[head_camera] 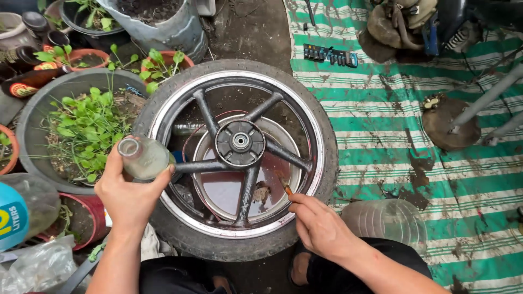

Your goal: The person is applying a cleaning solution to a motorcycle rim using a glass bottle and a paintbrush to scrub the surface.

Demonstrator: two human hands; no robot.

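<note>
Glass, clear and tipped on its side, the bottle (144,158) sits in the clenched fingers of the left hand (129,193) over the rim of a motorcycle wheel (235,158). Right hand (320,226) pinches a small orange-handled brush (285,188) against the rim's inside. Beneath the spokes lies a basin of reddish liquid (229,188); potted greens (81,130) stand left, a striped tarp (392,141) right.
</note>
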